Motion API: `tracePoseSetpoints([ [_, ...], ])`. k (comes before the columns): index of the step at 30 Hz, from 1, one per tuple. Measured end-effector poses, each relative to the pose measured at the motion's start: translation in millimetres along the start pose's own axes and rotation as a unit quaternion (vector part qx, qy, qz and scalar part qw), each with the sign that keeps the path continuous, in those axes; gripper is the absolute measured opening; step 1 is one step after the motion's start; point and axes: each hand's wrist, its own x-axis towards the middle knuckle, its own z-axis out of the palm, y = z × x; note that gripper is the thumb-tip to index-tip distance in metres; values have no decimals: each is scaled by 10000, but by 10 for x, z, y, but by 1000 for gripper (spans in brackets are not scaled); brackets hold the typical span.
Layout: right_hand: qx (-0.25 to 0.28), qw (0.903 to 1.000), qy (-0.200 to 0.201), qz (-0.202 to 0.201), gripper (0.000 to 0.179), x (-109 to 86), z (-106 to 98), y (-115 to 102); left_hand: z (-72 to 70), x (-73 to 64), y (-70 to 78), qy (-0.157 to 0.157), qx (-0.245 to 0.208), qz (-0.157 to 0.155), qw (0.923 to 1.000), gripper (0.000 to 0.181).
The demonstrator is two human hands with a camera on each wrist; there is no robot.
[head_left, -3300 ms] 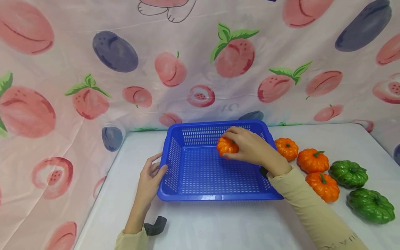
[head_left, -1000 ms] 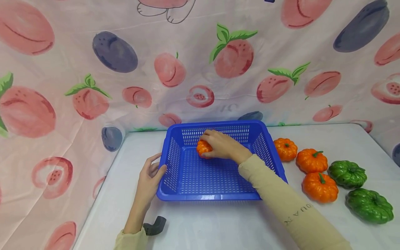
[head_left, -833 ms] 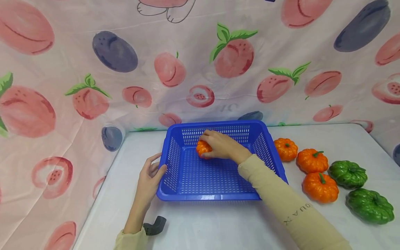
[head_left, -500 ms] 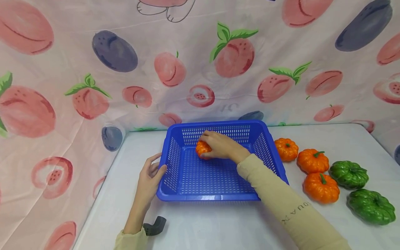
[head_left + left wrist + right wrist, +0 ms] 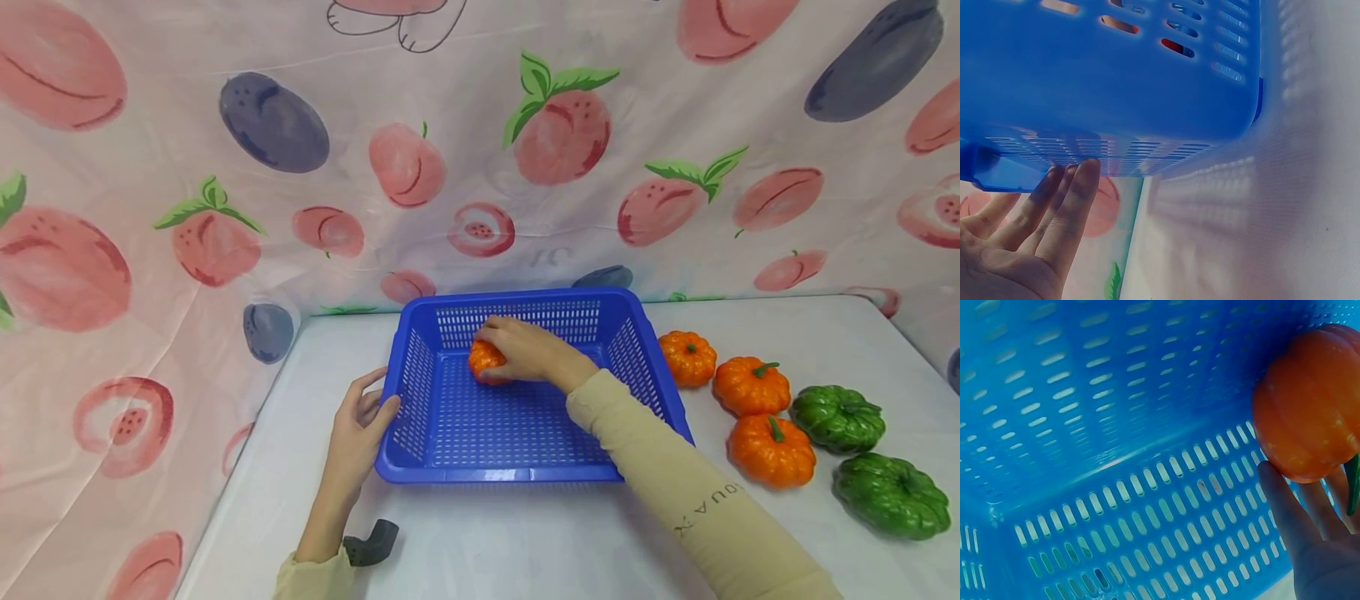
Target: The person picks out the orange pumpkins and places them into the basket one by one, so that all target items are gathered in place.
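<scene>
My right hand reaches into a blue plastic basket and grips a small orange pumpkin from its right side. The pumpkin is low over the perforated floor, near the back left. Part of it is hidden behind my fingers. In the right wrist view, the same pumpkin shows a green stem, with fingertips against its side. My left hand holds the basket's left rim, thumb at the rim. In the left wrist view, its fingers rest against the basket's outer wall.
Right of the basket sit orange pumpkins and green ones. A black bent object shows beside the left wrist. Fruit-patterned cloth hangs behind the white table and along its left side.
Since the oldest frame, my right hand has carried the orange pumpkin left and lower inside the basket. Over the last second it shifts only slightly left. The left hand stays in place.
</scene>
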Motion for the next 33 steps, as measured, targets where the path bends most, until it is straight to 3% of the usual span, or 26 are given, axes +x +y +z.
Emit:
tracePoseSetpoints([
  [33, -94, 9999, -89, -15, 52, -2, 3, -41, -4, 10, -29, -16, -104, 51, 9999, 49],
])
